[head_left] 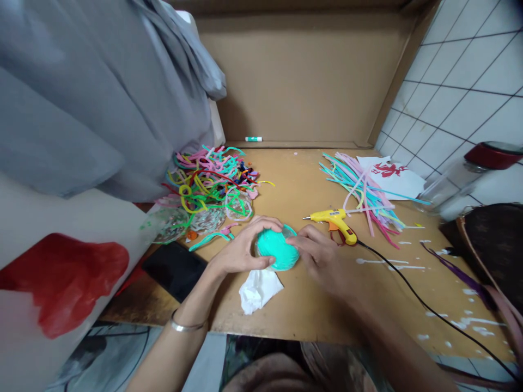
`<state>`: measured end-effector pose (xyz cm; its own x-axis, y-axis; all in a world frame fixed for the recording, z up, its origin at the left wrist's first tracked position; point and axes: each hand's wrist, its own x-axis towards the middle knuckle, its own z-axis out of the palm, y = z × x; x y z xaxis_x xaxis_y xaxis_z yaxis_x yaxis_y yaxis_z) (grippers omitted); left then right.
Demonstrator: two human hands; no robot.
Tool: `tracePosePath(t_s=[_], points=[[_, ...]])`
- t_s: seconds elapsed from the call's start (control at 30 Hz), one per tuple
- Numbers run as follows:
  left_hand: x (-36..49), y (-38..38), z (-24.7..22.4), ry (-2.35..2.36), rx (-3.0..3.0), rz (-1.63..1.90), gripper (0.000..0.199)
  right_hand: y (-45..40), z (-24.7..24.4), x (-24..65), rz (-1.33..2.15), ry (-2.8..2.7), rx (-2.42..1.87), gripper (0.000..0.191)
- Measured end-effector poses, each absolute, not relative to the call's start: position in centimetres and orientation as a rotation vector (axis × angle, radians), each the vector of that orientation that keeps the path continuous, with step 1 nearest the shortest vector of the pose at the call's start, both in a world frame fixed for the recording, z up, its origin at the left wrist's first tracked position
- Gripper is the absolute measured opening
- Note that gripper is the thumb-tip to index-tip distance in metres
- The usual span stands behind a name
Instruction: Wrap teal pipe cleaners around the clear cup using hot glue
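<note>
A round, clear plastic piece largely wrapped in turquoise pipe cleaner [278,250] is held just above the table in the middle of the head view. My left hand [245,245] curves around its left side, fingers over the top and thumb at the lower edge. At its upper right edge, my right hand [316,250] has its fingers pinched together against the turquoise surface; what lies between the fingertips is hidden. Below the piece lies a crumpled white tissue [259,291]. A yellow glue gun [335,220] rests to the right, its nozzle pointing left.
A tangled heap of coloured pipe cleaners [208,179] and clear plastic pieces [206,218] lie left, near a black phone [175,269]. Straight pipe cleaners [363,190], a bottle [457,177] and a brown bag [494,245] are right. The black cord [408,286] crosses the table's right side.
</note>
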<state>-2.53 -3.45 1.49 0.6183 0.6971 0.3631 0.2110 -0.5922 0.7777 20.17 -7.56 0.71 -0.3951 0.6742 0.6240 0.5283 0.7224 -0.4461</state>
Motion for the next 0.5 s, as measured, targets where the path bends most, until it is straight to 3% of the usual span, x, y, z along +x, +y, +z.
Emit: tracePosePath(t_s=[0.5], points=[[-2.25, -4.05, 1.42, 0.706, 2.104, 0.862, 0.050, -7.36, 0.25, 19.64, 0.227, -2.034, -0.889, 0.024]])
